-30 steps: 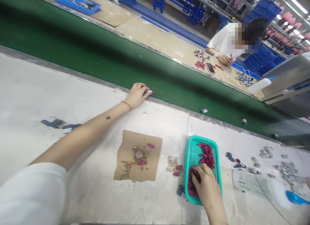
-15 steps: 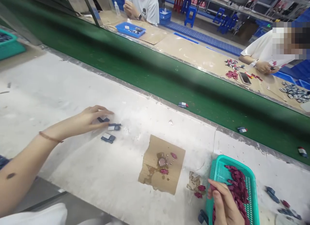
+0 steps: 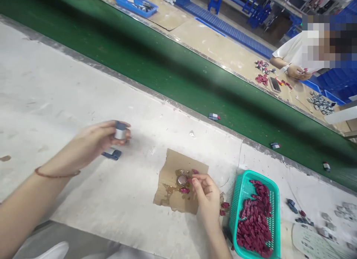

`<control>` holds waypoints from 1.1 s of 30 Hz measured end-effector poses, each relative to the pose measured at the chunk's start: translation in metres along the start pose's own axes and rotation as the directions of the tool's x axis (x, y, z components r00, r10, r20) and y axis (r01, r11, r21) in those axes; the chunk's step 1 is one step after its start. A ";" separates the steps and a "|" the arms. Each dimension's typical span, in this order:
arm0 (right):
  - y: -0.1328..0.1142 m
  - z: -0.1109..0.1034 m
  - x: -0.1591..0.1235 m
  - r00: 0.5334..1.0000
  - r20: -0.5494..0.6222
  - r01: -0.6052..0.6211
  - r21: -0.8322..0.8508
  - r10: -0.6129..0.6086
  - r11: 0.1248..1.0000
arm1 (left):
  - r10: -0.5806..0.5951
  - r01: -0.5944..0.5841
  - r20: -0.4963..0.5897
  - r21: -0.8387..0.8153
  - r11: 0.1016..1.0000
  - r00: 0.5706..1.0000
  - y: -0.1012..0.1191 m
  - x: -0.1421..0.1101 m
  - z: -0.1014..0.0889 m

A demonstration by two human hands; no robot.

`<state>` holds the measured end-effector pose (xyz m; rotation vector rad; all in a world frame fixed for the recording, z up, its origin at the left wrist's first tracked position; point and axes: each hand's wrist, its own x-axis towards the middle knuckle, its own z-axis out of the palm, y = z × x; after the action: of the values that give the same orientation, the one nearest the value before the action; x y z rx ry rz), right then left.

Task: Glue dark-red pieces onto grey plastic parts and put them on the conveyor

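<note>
My left hand is closed on a small dark grey and white plastic part, held up above the white table. Below its wrist side lies another grey and white part. Over a piece of brown cardboard, my right hand pinches a small dark red piece, mostly covered by the fingertips. That piece is right beside a round, crimped bottle cap standing on the wet-stained cardboard. Another dark red piece lies just in front of the cap.
A green basket of dark red pieces stands to the right, with loose grey parts beyond it. Grey and red assemblies lie on the green conveyor belt. A co-worker sits across it.
My right hand has moved left from the basket to the bottle cap with the red piece. My left hand has picked up a grey and white part from the table. The view has tilted down.
</note>
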<state>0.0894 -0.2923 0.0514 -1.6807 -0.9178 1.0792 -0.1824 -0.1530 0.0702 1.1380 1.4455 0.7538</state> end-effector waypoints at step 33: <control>0.008 -0.004 0.009 0.969 0.148 0.239 -0.331 -0.200 0.913 | -0.016 0.265 0.604 -0.326 0.908 0.797 -0.040 -0.033 0.096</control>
<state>0.0969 -0.2880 0.0428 -1.7565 -1.4019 0.9018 -0.1003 -0.2104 0.0266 0.8253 0.7852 0.4841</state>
